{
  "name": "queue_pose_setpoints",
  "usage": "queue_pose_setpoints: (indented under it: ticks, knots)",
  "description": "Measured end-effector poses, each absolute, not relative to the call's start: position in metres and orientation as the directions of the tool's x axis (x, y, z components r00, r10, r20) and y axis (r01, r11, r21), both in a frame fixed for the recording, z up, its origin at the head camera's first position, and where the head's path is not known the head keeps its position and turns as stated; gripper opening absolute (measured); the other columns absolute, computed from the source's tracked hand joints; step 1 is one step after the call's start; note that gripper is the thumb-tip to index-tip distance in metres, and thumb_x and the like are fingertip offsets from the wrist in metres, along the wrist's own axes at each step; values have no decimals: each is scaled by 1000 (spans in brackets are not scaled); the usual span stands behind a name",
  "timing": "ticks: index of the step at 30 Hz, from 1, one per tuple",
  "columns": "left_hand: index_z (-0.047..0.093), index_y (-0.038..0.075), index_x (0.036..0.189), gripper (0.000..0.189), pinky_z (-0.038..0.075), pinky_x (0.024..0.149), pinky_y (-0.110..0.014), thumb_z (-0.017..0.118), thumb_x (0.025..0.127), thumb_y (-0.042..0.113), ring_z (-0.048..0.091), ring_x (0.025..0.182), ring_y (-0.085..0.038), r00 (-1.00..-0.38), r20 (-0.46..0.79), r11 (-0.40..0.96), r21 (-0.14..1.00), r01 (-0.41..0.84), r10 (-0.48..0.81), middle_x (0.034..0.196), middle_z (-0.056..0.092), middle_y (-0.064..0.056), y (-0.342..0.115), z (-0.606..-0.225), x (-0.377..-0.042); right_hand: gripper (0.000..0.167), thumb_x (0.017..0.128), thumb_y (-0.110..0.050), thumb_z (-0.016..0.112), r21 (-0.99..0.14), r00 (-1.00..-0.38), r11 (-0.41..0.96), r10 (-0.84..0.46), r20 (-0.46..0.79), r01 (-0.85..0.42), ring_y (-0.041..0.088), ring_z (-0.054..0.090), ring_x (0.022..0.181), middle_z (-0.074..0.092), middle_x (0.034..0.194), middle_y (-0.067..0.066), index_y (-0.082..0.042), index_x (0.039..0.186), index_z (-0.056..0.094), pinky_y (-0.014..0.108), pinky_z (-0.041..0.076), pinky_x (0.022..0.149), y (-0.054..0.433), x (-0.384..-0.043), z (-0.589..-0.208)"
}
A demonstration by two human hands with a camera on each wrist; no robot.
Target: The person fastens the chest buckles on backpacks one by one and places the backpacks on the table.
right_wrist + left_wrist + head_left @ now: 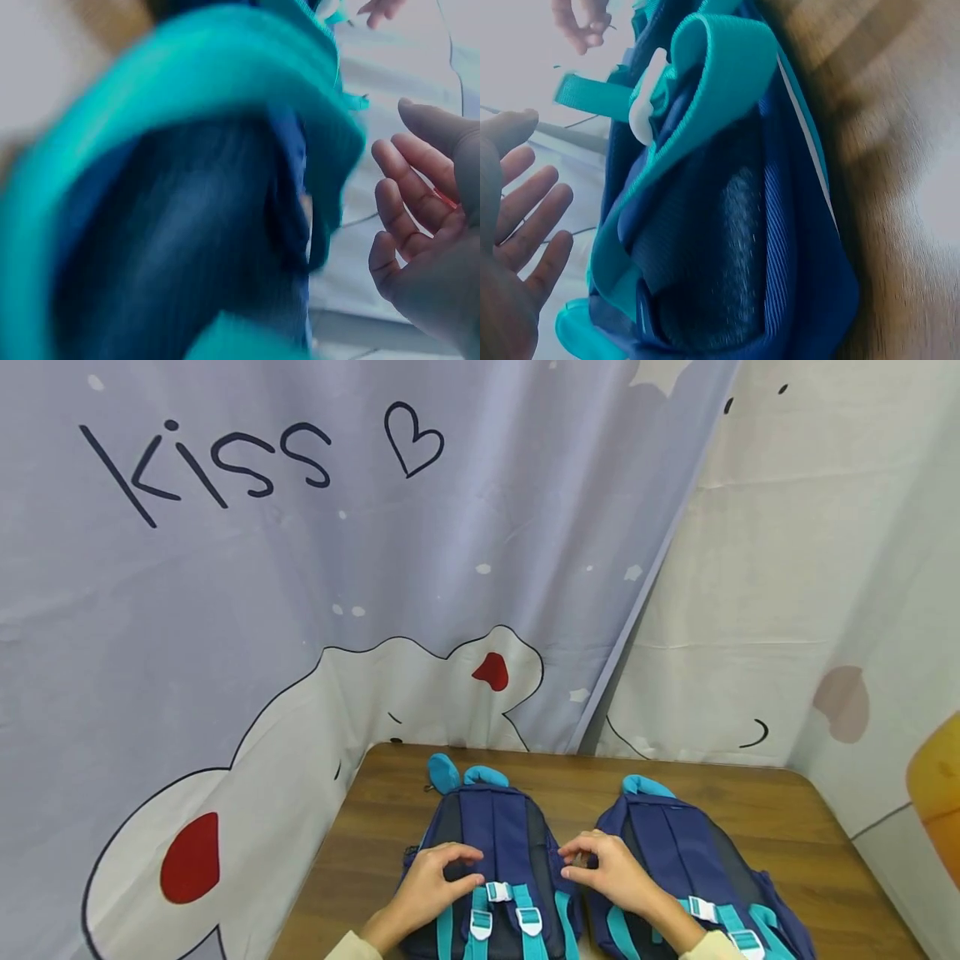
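A navy backpack (476, 827) with turquoise straps lies strap side up in the head view. A white chest buckle (498, 892) joins its two straps. Above its left side hovers my left hand (431, 885), fingers loosely bent and thumb apart. My right hand (615, 872) hangs at its right side, over the gap toward a second, similar backpack (675, 843). Both hands hold nothing. In the left wrist view the left palm (517, 225) is apart from the bag's strap (727, 45). The right wrist view shows the right fingers (397, 180) relaxed, beside a blurred turquoise strap (195, 60).
Both bags rest on a brown wooden table (337, 860) with rounded corners. A round turquoise piece (443, 772) sticks out by the left bag's top handle (486, 776). Printed curtains (300, 568) hang behind the table and along its sides.
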State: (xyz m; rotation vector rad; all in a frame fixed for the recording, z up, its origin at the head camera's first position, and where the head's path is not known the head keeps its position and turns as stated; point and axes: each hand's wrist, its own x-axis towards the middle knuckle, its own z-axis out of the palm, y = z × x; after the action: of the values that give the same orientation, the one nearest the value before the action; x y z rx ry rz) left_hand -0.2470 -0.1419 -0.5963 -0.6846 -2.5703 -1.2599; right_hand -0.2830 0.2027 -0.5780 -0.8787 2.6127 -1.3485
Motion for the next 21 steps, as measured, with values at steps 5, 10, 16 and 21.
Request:
queue_pose_setpoints:
  ticks: [5, 10, 16, 21]
  knots:
    - [80, 19, 115, 22, 56, 98, -47, 82, 94, 21, 70, 114, -15, -881, 395, 620, 631, 467, 262, 120, 77, 7, -147, -594, -248, 21, 95, -25, 81, -673, -850, 564, -490, 193, -478, 18, 62, 93, 76, 104, -2, -17, 114, 80, 33, 52, 81, 218, -281, -573]
    - [78, 21, 122, 25, 47, 104, -61, 77, 98, 28, 65, 128, -24, -878, 428, 678, 582, 449, 214, 135, 73, -1, -150, -588, -256, 21, 95, -33, 80, -581, -891, 688, -419, 173, -436, 12, 60, 103, 76, 110, -10, -27, 115, 78, 41, 40, 88, 227, -279, -565]
    - [74, 16, 129, 37, 41, 109, -65, 67, 104, 42, 58, 137, -33, -899, 395, 682, 606, 410, 189, 145, 67, -5, -153, -576, -266, 26, 94, -28, 81, -493, -921, 778, -347, 179, -389, 23, 61, 119, 76, 120, -9, -22, 120, 78, 52, 42, 96, 242, -278, -557]
    - [68, 15, 140, 49, 35, 115, -67, 60, 106, 49, 50, 145, -35, -927, 327, 711, 606, 356, 185, 153, 60, -9, -155, -570, -271, 37, 97, -32, 78, -432, -918, 810, -346, 195, -397, 36, 56, 135, 73, 132, 3, -15, 129, 75, 68, 38, 105, 257, -279, -555]
